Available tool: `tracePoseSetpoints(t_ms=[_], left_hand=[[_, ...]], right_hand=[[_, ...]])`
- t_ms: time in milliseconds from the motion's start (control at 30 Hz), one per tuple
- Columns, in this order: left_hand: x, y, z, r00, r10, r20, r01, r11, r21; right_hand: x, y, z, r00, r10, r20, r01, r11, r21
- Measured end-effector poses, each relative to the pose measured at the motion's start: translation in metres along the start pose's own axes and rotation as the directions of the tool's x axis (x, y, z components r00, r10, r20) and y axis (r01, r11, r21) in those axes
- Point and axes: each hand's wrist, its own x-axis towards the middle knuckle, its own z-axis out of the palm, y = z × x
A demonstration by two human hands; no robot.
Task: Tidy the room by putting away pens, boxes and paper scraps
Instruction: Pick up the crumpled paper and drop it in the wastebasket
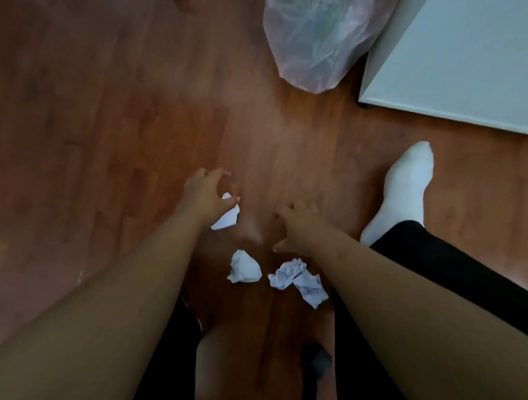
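- On my feed the left hand (206, 194) reaches out over the wooden floor (107, 113); its fingers are spread and bent like a claw, not closed round anything
- Just under its thumb lies a flat paper scrap (227, 220), white and folded; the thumb crosses the scrap's upper edge, but I cannot tell whether it touches the paper
- The right hand (298, 229) is stretched out beside it, a little nearer to me; its fingers are splayed and its thumb points back toward me; it holds nothing, and I cannot tell whether it rests on the boards
- A crumpled paper ball (244, 267) lies on the floor between the two forearms, nearer to me than both hands
- A larger crumpled scrap (298, 280) lies just right of the ball, close against the right forearm
- A white sock (407, 190) on a foot stands on the floor right of the right hand; a black trouser leg (456, 273) runs back from it
- A translucent plastic bag (322, 36) sits at the top of the view, well apart from the scraps; a white cabinet (468, 67) is just right of it
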Motion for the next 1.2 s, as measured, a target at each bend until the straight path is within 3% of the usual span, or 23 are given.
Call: tracePoseSetpoints(t_ms=[100,333,433,600,800,900,1033,1200], left_hand=[[-0.014,-0.01,0.023,0.998,0.013,0.063,-0.014,1.0,0.02],[-0.021,-0.034,0.063,0.998,0.02,0.065,-0.034,0.975,0.218],[-0.025,-0.044,0.07,0.999,0.021,0.039,-0.028,0.98,0.196],[-0.025,-0.053,0.069,1.0,-0.001,0.015,-0.001,0.988,0.157],[-0.017,-0.037,0.039,1.0,-0.008,-0.028,0.009,0.999,0.046],[0.004,-0.01,0.015,0.998,0.014,-0.06,-0.019,0.997,-0.081],[0.036,0.055,-0.028,0.979,0.125,-0.159,-0.156,0.967,-0.202],[0.07,0.157,-0.087,0.91,0.222,-0.349,-0.347,0.87,-0.35]], right_hand=[[-0.01,0.012,0.042,0.997,0.06,0.052,-0.058,0.998,-0.035],[-0.021,0.027,0.12,0.987,0.144,-0.065,-0.143,0.989,0.022],[-0.021,0.04,0.131,0.973,0.202,-0.112,-0.197,0.979,0.055],[-0.019,0.059,0.119,0.964,0.262,-0.052,-0.261,0.965,0.02],[-0.014,0.06,0.043,0.956,0.292,-0.036,-0.291,0.956,0.026],[-0.002,0.056,-0.011,0.939,0.325,-0.114,-0.272,0.903,0.332],[0.005,0.046,-0.103,0.897,0.258,-0.359,-0.037,0.852,0.522],[0.014,0.028,-0.225,0.704,0.248,-0.666,0.202,0.829,0.522]])
